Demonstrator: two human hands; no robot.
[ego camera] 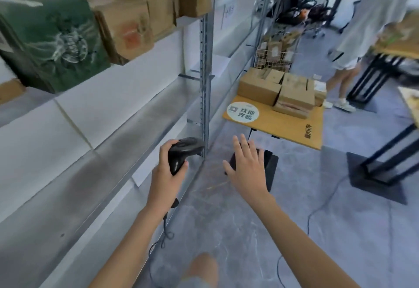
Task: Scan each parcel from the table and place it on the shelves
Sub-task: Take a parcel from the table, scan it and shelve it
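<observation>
My left hand [166, 170] grips a black barcode scanner [181, 151] by its handle, its cable hanging down toward the floor. My right hand [247, 165] is held out flat, fingers spread, holding nothing, over the floor in front of the table. Several brown cardboard parcels [281, 90] lie on a small wooden table [292, 129] ahead. On the upper shelf [140, 61] at left sit a dark green parcel [54, 40] and brown boxes [127, 27].
Metal shelf uprights [205, 83] run along the left. A wire basket of parcels [276, 49] stands behind the table. A person in light clothes [362, 27] stands at right by a black-framed table [385, 77]. Cables cross the grey floor [317, 219].
</observation>
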